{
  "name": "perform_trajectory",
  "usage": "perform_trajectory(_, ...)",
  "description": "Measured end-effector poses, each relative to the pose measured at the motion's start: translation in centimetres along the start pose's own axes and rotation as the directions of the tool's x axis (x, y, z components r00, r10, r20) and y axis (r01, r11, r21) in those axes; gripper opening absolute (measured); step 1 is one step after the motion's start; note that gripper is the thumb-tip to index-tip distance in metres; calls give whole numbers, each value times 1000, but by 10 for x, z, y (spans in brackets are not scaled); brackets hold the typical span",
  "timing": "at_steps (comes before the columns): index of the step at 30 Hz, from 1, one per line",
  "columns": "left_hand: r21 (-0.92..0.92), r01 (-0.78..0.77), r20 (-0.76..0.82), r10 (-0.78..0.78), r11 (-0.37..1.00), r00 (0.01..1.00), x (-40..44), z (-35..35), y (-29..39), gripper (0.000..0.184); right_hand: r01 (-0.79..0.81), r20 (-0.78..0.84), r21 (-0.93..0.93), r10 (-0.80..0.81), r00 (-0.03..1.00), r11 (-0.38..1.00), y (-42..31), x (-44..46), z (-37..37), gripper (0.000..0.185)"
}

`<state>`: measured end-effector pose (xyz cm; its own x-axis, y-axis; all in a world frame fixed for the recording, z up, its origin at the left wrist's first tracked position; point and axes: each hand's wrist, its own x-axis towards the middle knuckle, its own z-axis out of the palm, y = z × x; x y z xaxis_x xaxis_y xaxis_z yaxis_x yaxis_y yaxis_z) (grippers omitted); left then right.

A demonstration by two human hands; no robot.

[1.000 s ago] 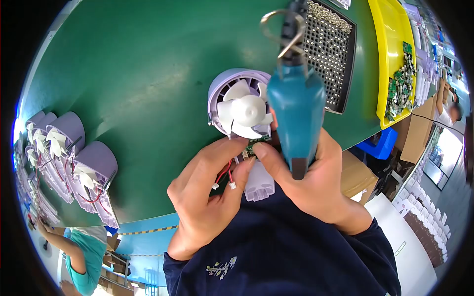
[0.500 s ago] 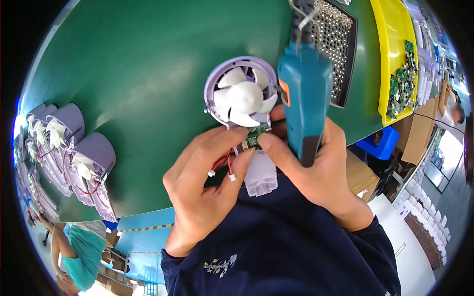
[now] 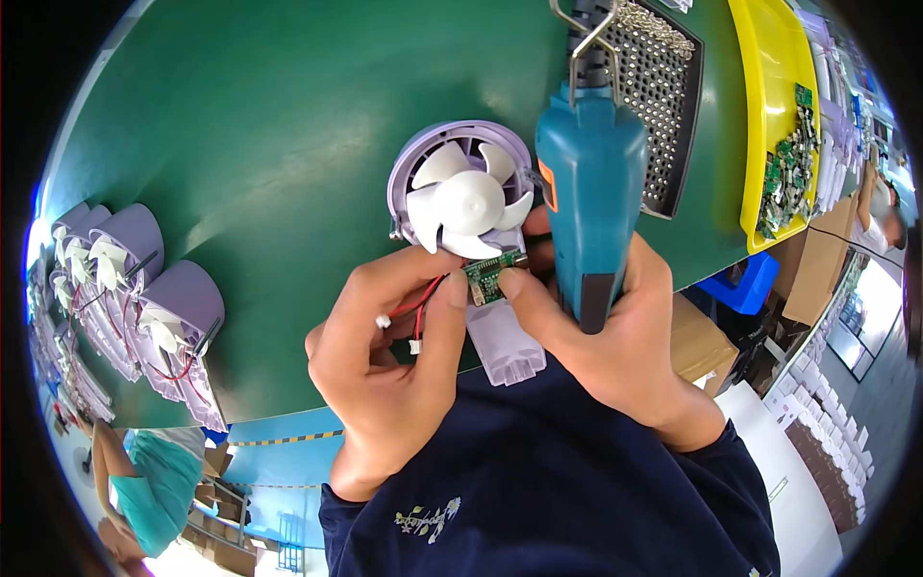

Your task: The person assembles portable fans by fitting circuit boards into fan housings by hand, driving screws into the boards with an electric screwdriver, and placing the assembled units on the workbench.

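A small fan with white blades (image 3: 469, 204) in a pale purple housing (image 3: 507, 346) lies before me, its handle end toward my body. A green circuit board (image 3: 488, 279) sits at the handle's open part. My left hand (image 3: 394, 337) is closed at the board's left edge, with red and black wires (image 3: 423, 306) between thumb and fingers; their white plugs dangle free. My right hand (image 3: 601, 332) grips the housing from the right, thumb on the board, some fingers hidden. A teal electric screwdriver (image 3: 591, 183) hangs in front of the right hand, hiding part of it.
Several fan housings (image 3: 183, 298) stand at the left of the green table (image 3: 250, 125). A perforated screw tray (image 3: 659, 115) is behind the screwdriver. Right of it is a yellow bin (image 3: 764, 58) with circuit boards. A blue bin (image 3: 745, 284) and other people are beyond the table.
The fan and both hands have shifted slightly left, and the blades have turned. My left thumb has moved up beside the board, now more exposed. The plugs have swung left.
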<state>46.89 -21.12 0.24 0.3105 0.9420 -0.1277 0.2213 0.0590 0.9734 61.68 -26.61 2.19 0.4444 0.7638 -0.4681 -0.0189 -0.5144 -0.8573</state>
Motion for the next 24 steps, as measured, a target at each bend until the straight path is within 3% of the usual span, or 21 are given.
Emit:
perform_trajectory(10,32,19,0,-19,999,1000,-3,2,1,17,22,56,-13,-21,998,1000,6,0,-6,39)
perform_trajectory(24,50,42,-51,-40,998,998,-7,6,5,18,107,35,7,-107,994,994,11,2,-3,35)
